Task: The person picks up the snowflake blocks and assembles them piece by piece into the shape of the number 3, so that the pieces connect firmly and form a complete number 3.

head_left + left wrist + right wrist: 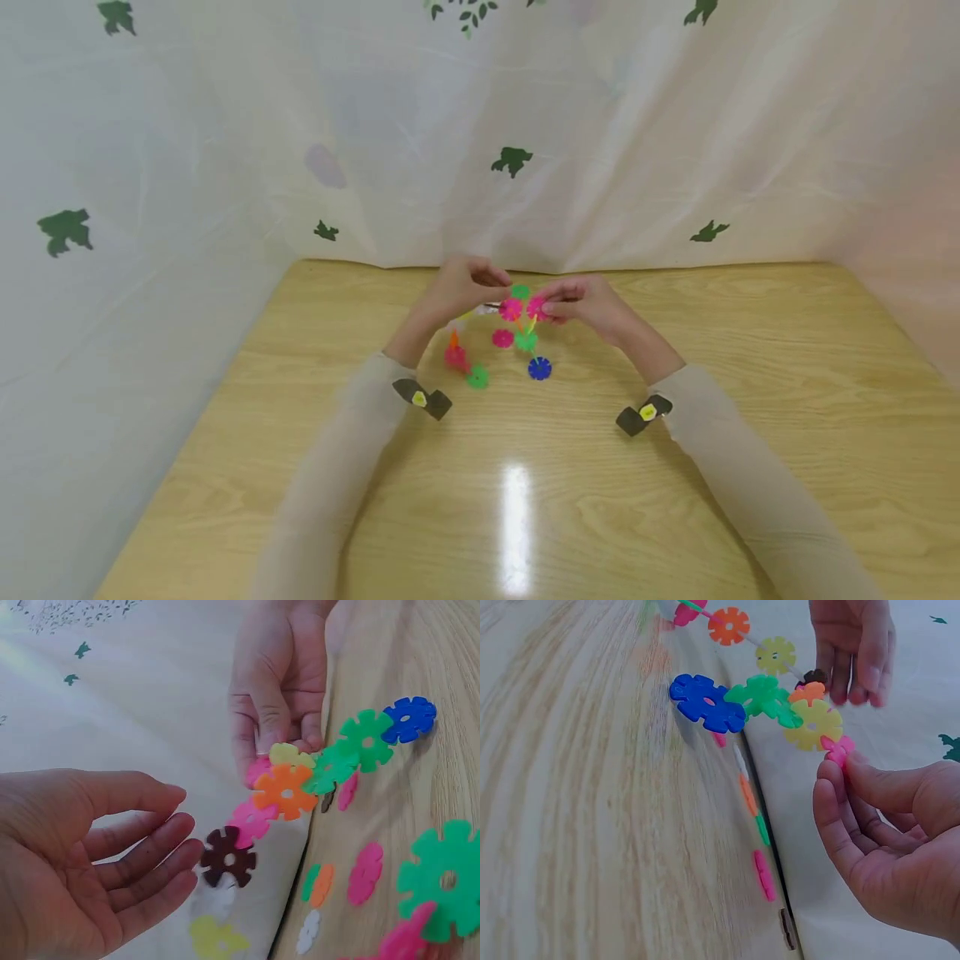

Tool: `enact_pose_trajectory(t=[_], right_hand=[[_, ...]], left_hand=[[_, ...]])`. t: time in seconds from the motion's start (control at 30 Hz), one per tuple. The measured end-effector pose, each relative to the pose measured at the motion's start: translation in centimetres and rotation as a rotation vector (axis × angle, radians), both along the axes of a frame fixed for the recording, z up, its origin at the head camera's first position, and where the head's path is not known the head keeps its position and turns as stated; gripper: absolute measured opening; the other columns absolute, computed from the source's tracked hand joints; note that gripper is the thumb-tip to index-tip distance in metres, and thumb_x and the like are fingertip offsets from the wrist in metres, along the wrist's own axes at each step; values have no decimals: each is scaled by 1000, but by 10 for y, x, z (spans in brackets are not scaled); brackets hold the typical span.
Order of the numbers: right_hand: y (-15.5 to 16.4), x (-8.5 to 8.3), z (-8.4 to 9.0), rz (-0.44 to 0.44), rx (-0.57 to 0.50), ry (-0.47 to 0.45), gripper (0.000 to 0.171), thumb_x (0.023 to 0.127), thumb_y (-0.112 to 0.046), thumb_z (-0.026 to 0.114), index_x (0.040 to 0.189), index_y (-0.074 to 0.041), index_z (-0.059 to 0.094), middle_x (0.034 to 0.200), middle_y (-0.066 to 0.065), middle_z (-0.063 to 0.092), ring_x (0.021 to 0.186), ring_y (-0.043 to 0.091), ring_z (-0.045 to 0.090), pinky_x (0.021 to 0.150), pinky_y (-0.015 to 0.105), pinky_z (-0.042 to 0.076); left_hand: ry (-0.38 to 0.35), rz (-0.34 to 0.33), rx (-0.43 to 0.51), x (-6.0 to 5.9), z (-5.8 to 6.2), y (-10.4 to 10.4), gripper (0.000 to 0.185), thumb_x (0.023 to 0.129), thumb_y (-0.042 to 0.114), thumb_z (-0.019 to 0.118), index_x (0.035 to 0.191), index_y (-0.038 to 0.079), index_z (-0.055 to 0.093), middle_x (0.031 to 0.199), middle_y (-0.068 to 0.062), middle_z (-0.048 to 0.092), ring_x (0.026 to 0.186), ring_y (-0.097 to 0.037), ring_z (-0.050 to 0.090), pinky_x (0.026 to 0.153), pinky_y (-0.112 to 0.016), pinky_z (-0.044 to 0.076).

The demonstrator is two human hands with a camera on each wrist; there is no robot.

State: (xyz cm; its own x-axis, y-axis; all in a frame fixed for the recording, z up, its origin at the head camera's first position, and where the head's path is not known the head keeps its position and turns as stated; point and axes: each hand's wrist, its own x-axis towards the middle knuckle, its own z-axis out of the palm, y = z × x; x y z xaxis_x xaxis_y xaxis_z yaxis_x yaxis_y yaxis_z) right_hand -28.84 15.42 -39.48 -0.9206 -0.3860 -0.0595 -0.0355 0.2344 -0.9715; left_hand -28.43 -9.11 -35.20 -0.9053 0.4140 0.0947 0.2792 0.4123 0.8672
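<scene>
A chain of bright snowflake discs [525, 321] hangs in the air between both hands above the wooden table [675, 467]. My right hand [838, 766] pinches a pink disc [836, 748] at one end; from there the chain runs through a yellow disc [814, 724] and a green disc [763, 699] to a blue disc [703, 701]. In the left wrist view my left hand [180, 825] is relaxed, its fingertips right beside a brown disc [229, 857], gripping nothing. An orange disc [285, 791] sits mid-chain.
Loose discs lie on the table under the chain, among them a big green one [448, 881], a pink one [365, 872] and a blue one [539, 368]. A pale curtain with green leaf prints [512, 160] closes off the back and left sides.
</scene>
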Motion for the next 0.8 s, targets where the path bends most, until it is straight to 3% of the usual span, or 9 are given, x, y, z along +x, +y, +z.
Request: enact_pose_trajectory(t=[0.1, 0.3, 0.6, 0.8], right_hand=[[-3, 1, 0, 8, 0, 5, 28, 96, 0, 67, 120, 13, 65, 86, -8, 74, 81, 7, 72, 83, 35, 63], [-9, 3, -2, 5, -27, 9, 24, 94, 0, 69, 114, 13, 67, 84, -6, 76, 79, 8, 73, 81, 36, 64], [-10, 5, 0, 25, -57, 4, 26, 94, 0, 70, 115, 14, 65, 84, -7, 75, 80, 13, 74, 83, 39, 64], [3, -1, 4, 47, 10, 13, 34, 98, -15, 70, 122, 9, 65, 95, -1, 76, 92, 23, 75, 92, 47, 61]], left_hand=[[-35, -25, -12, -4, -5, 7, 20, 90, 9, 77, 107, -1, 75, 101, -16, 77, 84, -16, 71, 74, -23, 58], [-69, -123, -79, -8, -14, 9, 22, 91, 8, 76, 110, -4, 74, 108, -17, 77, 97, -23, 75, 84, -27, 61], [-121, -132, -28, -10, -20, 8, 19, 87, 4, 78, 105, -1, 76, 96, -16, 78, 77, -10, 71, 67, -20, 54], [-119, -136, 1, -10, -21, 4, 19, 86, 2, 78, 105, -1, 76, 92, -14, 78, 75, -12, 70, 64, -21, 53]])
